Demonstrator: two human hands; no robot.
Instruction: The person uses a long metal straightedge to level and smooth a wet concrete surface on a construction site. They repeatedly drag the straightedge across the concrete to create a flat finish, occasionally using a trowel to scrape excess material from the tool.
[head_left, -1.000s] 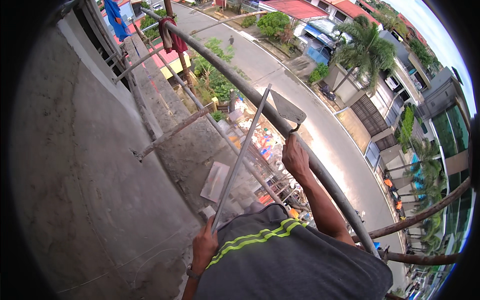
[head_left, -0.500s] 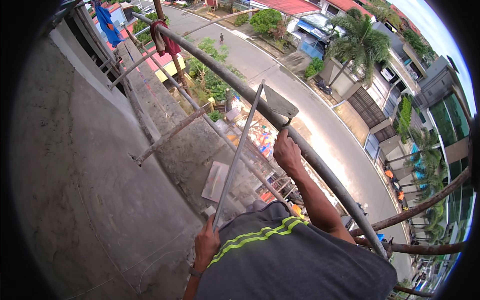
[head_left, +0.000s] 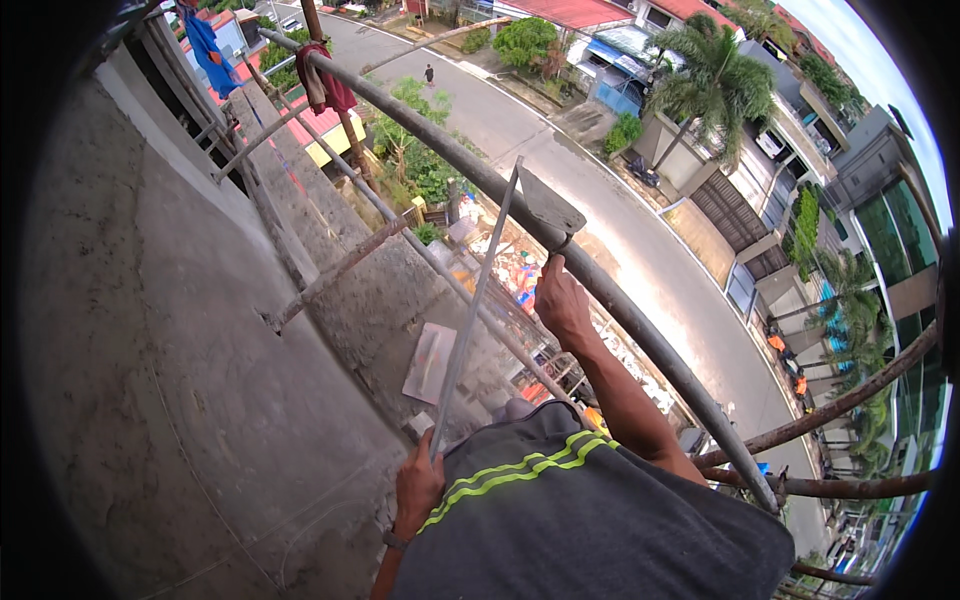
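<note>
My left hand (head_left: 418, 485), with a dark band on its wrist, is closed round the lower end of a long, straight grey bar (head_left: 468, 310). The bar slants up and away to the right. My right hand (head_left: 563, 300) grips the handle of a pointing trowel, whose flat grey blade (head_left: 550, 205) points away from me. In the picture the blade overlaps the thick scaffold pipe (head_left: 450, 152), and its edge meets the bar's far end. Whether the blade rests on the pipe I cannot tell. Most of the trowel's handle is hidden in my fingers.
A grey plastered wall (head_left: 190, 330) rises at my left. On the ledge below lies a rectangular plastering float (head_left: 430, 362). Thinner poles (head_left: 340, 260) cross there, and a dark red cloth (head_left: 328, 80) hangs over the pipe. The street (head_left: 640, 230) lies far below.
My right hand and the trowel have shifted slightly left, along with the bar's far end. Both hands keep their holds. A person on the street has moved a little.
</note>
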